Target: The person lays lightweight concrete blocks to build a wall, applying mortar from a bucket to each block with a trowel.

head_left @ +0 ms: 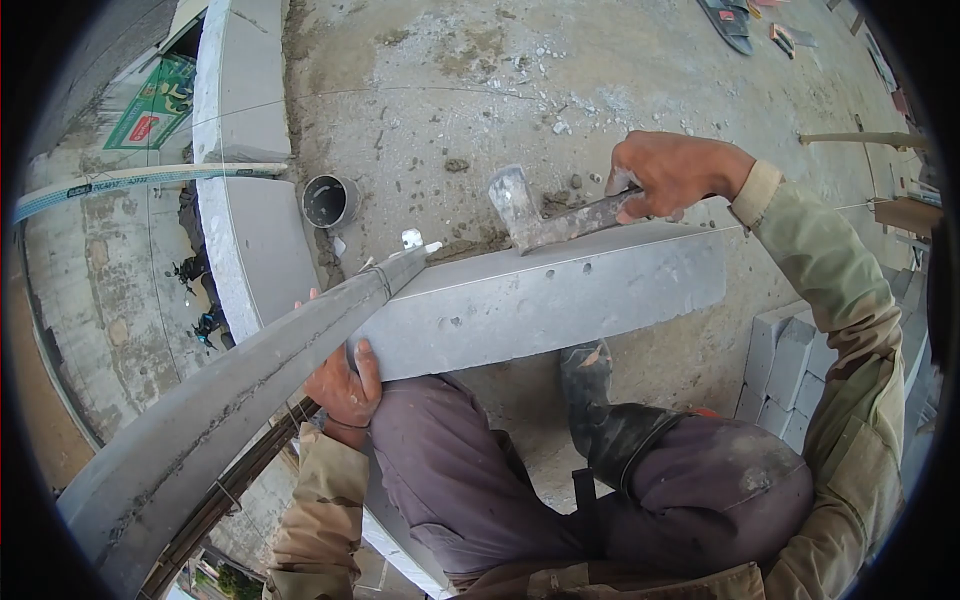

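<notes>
A long grey block [540,305] lies across in front of my knees, pocked with a few small holes. My right hand [665,180] is wrapped around the handle of a mortar-crusted hammer [515,205], whose head stands just past the block's far edge. At the block's left end, my left hand [345,385] has its thumb upright against the block. A slanting grey concrete post [240,390] hides most of its other fingers, with stretched fingertips showing past the post. A thin string line runs along the block's upper edge.
A pale block wall [250,230] stands left, with a drop to the paving beyond. A dark-mouthed cup [328,202] stands beside it. More grey blocks [785,360] are stacked at right. Rubble bits are scattered over the floor, and a sandal [727,22] lies at the far end.
</notes>
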`<state>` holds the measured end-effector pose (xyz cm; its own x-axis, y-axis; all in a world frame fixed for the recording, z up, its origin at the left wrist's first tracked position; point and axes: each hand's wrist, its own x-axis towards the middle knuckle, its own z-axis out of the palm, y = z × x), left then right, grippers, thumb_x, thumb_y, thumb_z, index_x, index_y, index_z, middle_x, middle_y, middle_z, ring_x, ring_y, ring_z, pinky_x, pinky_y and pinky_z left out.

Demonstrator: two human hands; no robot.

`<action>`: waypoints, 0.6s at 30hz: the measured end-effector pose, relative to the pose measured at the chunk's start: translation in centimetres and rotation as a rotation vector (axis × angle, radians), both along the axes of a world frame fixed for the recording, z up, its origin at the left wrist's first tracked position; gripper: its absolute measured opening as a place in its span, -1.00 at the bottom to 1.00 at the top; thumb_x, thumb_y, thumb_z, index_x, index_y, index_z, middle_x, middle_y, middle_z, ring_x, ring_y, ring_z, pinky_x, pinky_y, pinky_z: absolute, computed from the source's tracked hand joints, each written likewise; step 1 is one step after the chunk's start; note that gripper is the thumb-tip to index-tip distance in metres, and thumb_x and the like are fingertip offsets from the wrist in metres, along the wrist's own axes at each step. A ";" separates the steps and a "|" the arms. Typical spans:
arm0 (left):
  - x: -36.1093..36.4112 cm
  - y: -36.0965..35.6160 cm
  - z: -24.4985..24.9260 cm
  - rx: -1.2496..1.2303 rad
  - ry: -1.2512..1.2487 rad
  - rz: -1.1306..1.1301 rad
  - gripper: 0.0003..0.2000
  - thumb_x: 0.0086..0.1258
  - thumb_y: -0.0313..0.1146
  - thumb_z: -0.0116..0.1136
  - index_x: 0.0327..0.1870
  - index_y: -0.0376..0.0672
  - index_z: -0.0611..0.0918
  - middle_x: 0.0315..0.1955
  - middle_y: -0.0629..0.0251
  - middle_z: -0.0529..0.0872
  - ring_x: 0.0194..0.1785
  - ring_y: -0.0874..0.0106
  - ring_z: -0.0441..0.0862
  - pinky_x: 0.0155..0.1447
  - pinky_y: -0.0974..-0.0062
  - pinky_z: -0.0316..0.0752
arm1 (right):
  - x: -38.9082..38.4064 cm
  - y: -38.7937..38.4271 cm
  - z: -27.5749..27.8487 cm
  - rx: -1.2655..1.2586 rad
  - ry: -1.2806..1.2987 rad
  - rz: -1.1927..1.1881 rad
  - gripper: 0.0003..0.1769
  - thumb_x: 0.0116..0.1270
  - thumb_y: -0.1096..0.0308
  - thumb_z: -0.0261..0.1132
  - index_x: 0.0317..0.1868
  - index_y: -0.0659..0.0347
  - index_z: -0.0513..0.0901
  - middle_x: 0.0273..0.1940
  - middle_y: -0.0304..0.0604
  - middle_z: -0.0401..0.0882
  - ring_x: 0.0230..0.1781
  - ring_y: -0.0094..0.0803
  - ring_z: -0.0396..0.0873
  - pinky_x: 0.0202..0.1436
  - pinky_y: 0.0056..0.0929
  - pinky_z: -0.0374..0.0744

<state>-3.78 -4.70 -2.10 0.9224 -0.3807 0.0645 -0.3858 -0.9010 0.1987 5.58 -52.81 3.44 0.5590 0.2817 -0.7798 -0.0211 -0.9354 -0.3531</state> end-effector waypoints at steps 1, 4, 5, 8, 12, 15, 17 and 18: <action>0.0 0.1 0.1 0.001 -0.001 0.000 -0.46 0.42 -0.26 0.11 0.40 -0.27 0.61 0.54 -0.16 0.41 0.62 -0.23 0.24 0.66 -0.11 0.09 | -0.1 -0.1 -0.1 0.001 -0.001 0.000 -0.42 0.28 0.05 0.56 0.05 0.41 0.69 -0.09 0.19 0.63 0.10 0.09 0.60 0.24 -0.10 0.55; 0.2 0.0 0.1 -0.013 -0.003 -0.008 -0.46 0.40 -0.27 0.12 0.40 -0.27 0.60 0.55 -0.16 0.40 0.63 -0.22 0.24 0.66 -0.12 0.07 | 0.1 -0.2 -0.3 -0.004 -0.099 0.080 -0.44 0.28 0.04 0.56 0.04 0.38 0.69 -0.07 0.19 0.63 0.12 0.09 0.59 0.24 -0.08 0.54; 0.2 0.0 0.2 -0.006 -0.002 -0.016 -0.45 0.40 -0.27 0.12 0.41 -0.27 0.60 0.55 -0.16 0.40 0.63 -0.22 0.24 0.66 -0.12 0.06 | 0.3 -0.1 -0.3 -0.002 -0.075 0.076 -0.46 0.28 0.06 0.56 0.04 0.36 0.70 -0.06 0.19 0.63 0.12 0.10 0.59 0.24 -0.07 0.54; 0.2 0.1 0.1 -0.024 0.003 -0.021 -0.45 0.40 -0.28 0.12 0.41 -0.27 0.59 0.55 -0.15 0.39 0.63 -0.22 0.24 0.66 -0.12 0.06 | 0.9 0.1 0.1 0.021 -0.114 0.116 -0.49 0.28 0.10 0.55 0.06 0.34 0.71 -0.05 0.18 0.64 0.12 0.11 0.59 0.23 -0.08 0.55; 0.1 0.1 0.2 -0.021 0.006 -0.020 -0.45 0.40 -0.27 0.12 0.41 -0.28 0.59 0.55 -0.14 0.40 0.63 -0.21 0.23 0.66 -0.12 0.07 | 1.3 -0.4 -1.2 0.186 -0.374 0.160 -0.53 0.33 0.15 0.52 -0.09 0.46 0.62 -0.15 0.30 0.68 -0.16 0.13 0.72 -0.03 -0.05 0.64; 0.0 0.3 0.0 -0.030 0.025 -0.009 -0.45 0.41 -0.26 0.12 0.42 -0.29 0.59 0.55 -0.14 0.40 0.63 -0.21 0.23 0.66 -0.11 0.08 | 1.2 0.5 -1.1 0.121 -0.187 0.036 -0.49 0.28 0.13 0.56 0.04 0.38 0.69 -0.11 0.21 0.64 0.04 0.13 0.62 0.14 -0.06 0.57; 0.1 0.4 0.0 -0.019 0.026 -0.012 -0.45 0.42 -0.26 0.12 0.42 -0.28 0.59 0.55 -0.14 0.40 0.63 -0.22 0.23 0.66 -0.11 0.08 | 1.2 1.5 -0.1 0.071 -0.105 0.075 -0.47 0.27 0.12 0.57 0.02 0.41 0.68 -0.12 0.22 0.64 0.04 0.13 0.62 0.14 -0.06 0.57; 0.1 0.4 -0.1 -0.003 0.025 -0.012 -0.45 0.43 -0.25 0.12 0.42 -0.28 0.59 0.55 -0.15 0.40 0.63 -0.22 0.23 0.66 -0.11 0.09 | 1.2 1.8 0.3 0.026 -0.024 0.117 -0.45 0.27 0.11 0.57 0.00 0.45 0.66 -0.13 0.23 0.64 0.03 0.13 0.62 0.13 -0.05 0.57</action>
